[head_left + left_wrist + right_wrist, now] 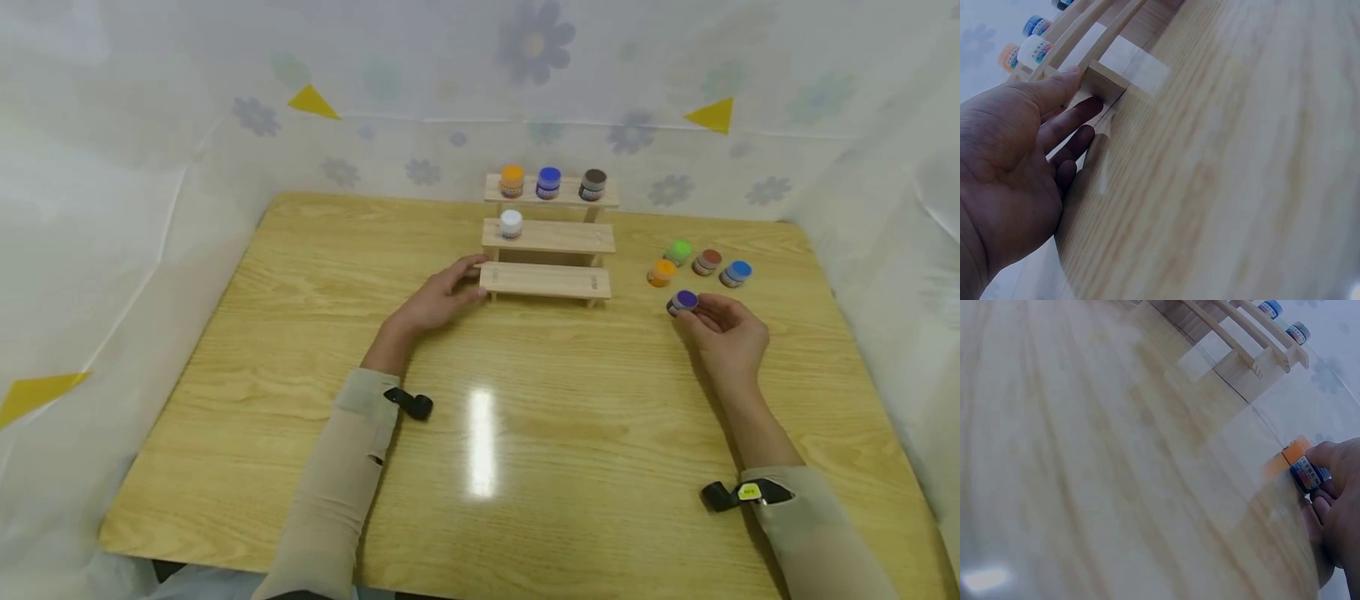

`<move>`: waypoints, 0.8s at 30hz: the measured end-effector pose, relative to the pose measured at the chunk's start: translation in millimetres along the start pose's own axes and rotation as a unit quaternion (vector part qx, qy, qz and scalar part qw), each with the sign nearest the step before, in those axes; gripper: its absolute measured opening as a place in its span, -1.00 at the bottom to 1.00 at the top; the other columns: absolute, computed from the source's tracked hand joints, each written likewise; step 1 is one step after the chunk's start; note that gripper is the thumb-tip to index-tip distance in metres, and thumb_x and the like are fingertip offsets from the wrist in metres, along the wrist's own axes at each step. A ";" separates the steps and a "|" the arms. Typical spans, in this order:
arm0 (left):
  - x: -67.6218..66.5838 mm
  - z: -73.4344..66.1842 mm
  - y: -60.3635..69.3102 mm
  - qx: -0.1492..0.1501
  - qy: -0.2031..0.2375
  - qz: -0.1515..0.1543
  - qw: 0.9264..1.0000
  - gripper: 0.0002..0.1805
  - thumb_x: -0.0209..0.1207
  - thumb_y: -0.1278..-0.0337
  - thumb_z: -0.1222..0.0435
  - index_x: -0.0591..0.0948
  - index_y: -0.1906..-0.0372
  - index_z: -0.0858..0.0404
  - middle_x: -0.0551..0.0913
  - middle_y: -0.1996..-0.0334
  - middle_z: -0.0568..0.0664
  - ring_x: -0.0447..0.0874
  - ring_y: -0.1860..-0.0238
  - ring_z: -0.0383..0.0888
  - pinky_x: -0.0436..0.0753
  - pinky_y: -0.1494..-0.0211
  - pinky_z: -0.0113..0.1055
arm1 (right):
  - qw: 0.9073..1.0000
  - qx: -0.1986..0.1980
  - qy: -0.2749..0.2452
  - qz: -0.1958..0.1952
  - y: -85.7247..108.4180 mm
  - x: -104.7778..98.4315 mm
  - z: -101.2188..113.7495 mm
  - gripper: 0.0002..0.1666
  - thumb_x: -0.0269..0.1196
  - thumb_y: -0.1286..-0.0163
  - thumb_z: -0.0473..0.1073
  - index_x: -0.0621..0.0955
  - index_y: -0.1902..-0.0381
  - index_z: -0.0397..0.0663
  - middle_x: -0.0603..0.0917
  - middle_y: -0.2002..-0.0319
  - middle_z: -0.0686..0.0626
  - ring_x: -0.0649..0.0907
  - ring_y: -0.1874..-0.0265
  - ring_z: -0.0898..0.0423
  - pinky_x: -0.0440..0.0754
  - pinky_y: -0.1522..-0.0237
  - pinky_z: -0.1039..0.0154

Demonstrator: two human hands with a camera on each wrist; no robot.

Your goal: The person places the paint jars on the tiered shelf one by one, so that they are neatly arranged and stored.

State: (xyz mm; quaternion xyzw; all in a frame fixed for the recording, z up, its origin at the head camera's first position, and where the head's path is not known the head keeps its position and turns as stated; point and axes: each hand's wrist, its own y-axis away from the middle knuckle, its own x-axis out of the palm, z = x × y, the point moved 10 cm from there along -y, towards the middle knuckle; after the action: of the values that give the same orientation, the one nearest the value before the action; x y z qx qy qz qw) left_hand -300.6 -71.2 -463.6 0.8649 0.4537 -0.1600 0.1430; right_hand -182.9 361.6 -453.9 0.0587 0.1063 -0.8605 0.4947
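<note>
My right hand (731, 337) pinches a small paint jar with a purple lid (683, 302) between thumb and fingers, low over the table. In the right wrist view its label (1305, 475) faces the camera. My left hand (438, 300) touches the left end of a three-step wooden display rack (543, 281). Its thumb and extended fingers lie about the lowest step's end (1105, 82). On the top step stand orange (512, 182), blue (548, 183) and dark-lidded (592, 185) jars. A white jar (511, 224) is on the middle step's left.
Beyond the right hand, green (678, 252), orange (662, 273), brown (707, 262) and blue (737, 273) jars stand grouped on the wooden table (570, 433). A flowered white sheet (420, 75) hangs behind the rack and along both sides.
</note>
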 end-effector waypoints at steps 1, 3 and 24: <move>0.2 0.5 0.1 -0.001 -0.001 0.000 1.000 -0.30 0.13 -0.62 0.04 0.21 -0.69 -0.02 0.46 -0.48 0.08 0.38 -0.51 0.05 0.26 -0.60 0.04 | 1.000 -0.003 0.009 0.001 -0.8 1.0 -0.1 -0.48 0.53 -0.27 -0.38 0.69 -0.17 -0.39 0.76 0.07 0.05 0.76 0.09 0.22 0.66 0.04 0.53; 0.2 0.5 0.2 -0.001 -0.005 -0.002 1.000 -0.30 0.13 -0.62 0.05 0.21 -0.69 -0.03 0.45 -0.49 0.08 0.37 -0.52 0.06 0.25 -0.60 0.04 | 1.000 -0.012 0.025 0.004 -2.7 3.0 0.0 -0.48 0.54 -0.28 -0.34 0.69 -0.18 -0.37 0.75 0.06 0.07 0.75 0.08 0.25 0.66 0.03 0.53; -0.2 -3.4 0.7 0.011 0.009 0.006 1.000 -0.31 0.15 -0.62 0.10 0.22 -0.68 -0.01 0.45 -0.50 0.11 0.41 -0.50 0.03 0.29 -0.59 0.00 | 0.996 -0.084 -0.008 0.040 -5.2 45.0 36.3 -0.56 0.53 -0.29 -0.36 0.72 -0.10 -0.39 0.79 0.10 0.02 0.75 0.13 0.25 0.69 0.08 0.50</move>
State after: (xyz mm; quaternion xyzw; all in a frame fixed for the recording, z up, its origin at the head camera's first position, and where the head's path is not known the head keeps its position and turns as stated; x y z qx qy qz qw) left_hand -299.6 -70.5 -460.3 0.8705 0.4480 -0.1562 0.1308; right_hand -209.9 317.6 -427.3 0.0146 0.1720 -0.8288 0.5323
